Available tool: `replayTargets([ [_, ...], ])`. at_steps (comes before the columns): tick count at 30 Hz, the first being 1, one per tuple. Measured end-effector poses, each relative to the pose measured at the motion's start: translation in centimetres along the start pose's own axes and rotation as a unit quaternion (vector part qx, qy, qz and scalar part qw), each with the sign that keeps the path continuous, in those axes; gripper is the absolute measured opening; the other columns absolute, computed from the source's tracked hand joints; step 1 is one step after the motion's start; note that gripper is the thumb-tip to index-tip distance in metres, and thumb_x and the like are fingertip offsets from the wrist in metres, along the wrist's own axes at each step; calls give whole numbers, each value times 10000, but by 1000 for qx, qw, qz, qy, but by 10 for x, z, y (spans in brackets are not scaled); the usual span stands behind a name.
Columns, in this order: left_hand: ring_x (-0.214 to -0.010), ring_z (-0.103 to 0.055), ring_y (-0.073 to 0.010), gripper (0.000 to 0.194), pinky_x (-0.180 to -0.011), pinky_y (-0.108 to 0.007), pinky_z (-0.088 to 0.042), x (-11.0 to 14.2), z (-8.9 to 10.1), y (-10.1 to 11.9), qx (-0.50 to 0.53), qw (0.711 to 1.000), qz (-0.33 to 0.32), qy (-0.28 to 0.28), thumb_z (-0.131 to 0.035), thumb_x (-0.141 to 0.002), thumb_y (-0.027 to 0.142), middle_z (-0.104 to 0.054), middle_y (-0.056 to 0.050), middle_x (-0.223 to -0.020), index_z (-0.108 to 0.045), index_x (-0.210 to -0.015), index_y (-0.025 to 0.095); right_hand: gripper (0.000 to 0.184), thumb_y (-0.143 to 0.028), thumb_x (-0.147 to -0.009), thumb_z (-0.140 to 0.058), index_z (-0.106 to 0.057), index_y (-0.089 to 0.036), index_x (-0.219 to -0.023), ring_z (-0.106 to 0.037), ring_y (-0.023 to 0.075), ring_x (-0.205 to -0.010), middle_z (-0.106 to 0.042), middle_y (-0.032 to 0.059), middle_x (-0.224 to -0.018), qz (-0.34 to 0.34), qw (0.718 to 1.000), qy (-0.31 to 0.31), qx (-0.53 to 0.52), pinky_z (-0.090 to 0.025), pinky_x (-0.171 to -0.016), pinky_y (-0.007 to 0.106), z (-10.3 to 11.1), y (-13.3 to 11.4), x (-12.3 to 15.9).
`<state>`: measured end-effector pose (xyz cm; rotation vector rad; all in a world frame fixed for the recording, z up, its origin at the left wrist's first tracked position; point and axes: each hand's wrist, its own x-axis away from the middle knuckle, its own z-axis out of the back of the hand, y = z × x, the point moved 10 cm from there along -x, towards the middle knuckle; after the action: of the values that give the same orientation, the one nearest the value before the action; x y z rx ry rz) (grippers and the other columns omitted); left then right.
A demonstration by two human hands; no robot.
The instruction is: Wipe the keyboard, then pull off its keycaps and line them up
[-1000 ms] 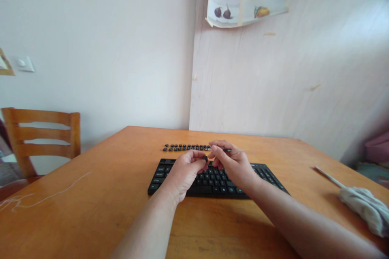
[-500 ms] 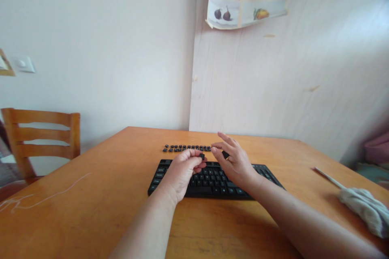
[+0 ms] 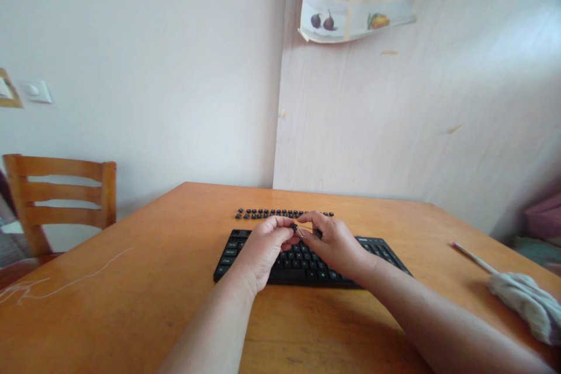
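Note:
My left hand (image 3: 267,242) pinches a small black keycap (image 3: 293,226) between thumb and fingertips, above the black keyboard (image 3: 289,274). Close beside it, my right hand (image 3: 335,242) is curled round a small dark tool (image 3: 318,234), mostly hidden by the fingers. Thin, pale, wire-like lines run from it toward the keycap; whether they touch it I cannot tell. Beyond the keyboard lie loose black keycaps (image 3: 266,211) in two rows, partly covered by my hands. Both hands hide the middle of the keyboard.
The wooden table (image 3: 131,315) carries a white thread (image 3: 83,276) on the left. A grey cloth (image 3: 523,298) with a thin stick (image 3: 473,257) lies on the right. A wooden chair (image 3: 65,193) stands at the left, and the wall (image 3: 197,70) rises behind the table.
My right hand has lowered and closed, its spread fingers curling in close to the keycap. My left hand stays almost in place, still pinching the keycap. More loose keycaps show behind.

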<state>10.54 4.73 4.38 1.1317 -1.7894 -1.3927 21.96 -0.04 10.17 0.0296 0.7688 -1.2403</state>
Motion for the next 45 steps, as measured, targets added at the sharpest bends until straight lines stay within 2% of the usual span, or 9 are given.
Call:
replayTargets([
  [8,-837,-645,-157,224,-789,-288,-454,1,-3,-2,-12,1000,0,-7,-656,-768,245,-696,-68,-900,-628,-973,159,240,-382,-882,-562,-668,-221,-1024,-651,158,-758,-730,28,-902,11,1000,-14,0,-433,-679,256,1,-5,0],
  [12,-883,-645,-186,274,-807,-310,-454,0,4,1,-42,999,-9,24,-671,-759,301,-698,-82,-938,-631,-993,164,232,-392,-860,-571,-683,-218,-965,-610,147,-676,-697,11,-768,-20,1000,-13,5,-391,-618,245,5,4,-5],
  [15,-892,-639,-205,273,-804,-327,-450,-1,23,9,-104,989,-35,99,-677,-740,320,-697,-84,-919,-651,-961,163,208,-374,-834,-580,-694,-209,-889,-523,118,-569,-627,-16,-643,-76,997,9,-9,-331,-544,231,14,32,-17],
  [18,-878,-642,-213,278,-793,-336,-449,0,40,16,-130,977,-51,162,-666,-736,338,-697,-81,-890,-657,-952,162,216,-369,-794,-602,-698,-182,-842,-434,107,-502,-533,-34,-536,-140,990,13,-3,-278,-500,236,18,72,-32],
  [22,-835,-643,-202,270,-764,-324,-450,0,49,19,-126,973,-50,187,-669,-723,344,-691,-68,-854,-654,-922,163,196,-335,-764,-622,-711,-166,-806,-464,120,-541,-554,-14,-556,-177,982,-47,51,-286,-510,241,8,114,-46],
  [26,-808,-641,-194,256,-745,-309,-446,-1,50,19,-126,973,-54,188,-682,-710,341,-688,-55,-826,-658,-902,173,222,-324,-803,-592,-726,-172,-895,-523,132,-611,-639,20,-674,-187,966,-119,133,-316,-538,237,-10,136,-50],
  [36,-809,-630,-201,246,-752,-312,-430,2,47,23,-169,966,-70,185,-662,-727,373,-680,-49,-794,-663,-871,173,204,-275,-785,-589,-737,-201,-905,-614,184,-786,-716,74,-896,-187,951,-170,179,-378,-622,250,-44,150,-58],
  [45,-804,-626,-207,230,-740,-309,-429,4,44,23,-178,965,-65,182,-661,-723,355,-679,-53,-792,-664,-863,173,255,-261,-808,-542,-728,-209,-973,-628,202,-837,-719,84,-964,-196,945,-172,197,-393,-637,258,-47,155,-58],
])
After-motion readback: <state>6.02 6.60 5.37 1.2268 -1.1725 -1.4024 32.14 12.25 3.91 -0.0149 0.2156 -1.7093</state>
